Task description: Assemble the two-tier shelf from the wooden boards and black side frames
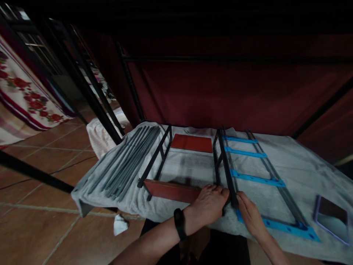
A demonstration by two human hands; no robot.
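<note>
1. Your left hand (211, 202) lies palm down, fingers curled over the near red-brown board (172, 190) where it meets the black metal frame (223, 162); it's pressing the joint, not pinching.
2. Your right hand (249, 213) is just beside it, fingers closed around the frame's near upright post.
3. The frame sits mid-surface on the grey towel (289, 162), with a second red-brown panel (191, 142) at its far end.
4. A ladder-like frame with blue rungs (256, 178) lies flat just right of the frame.
5. A bundle of grey rods (125, 162) lies on the left part of the towel.
6. A phone (332, 219) lies near the right edge.
</note>
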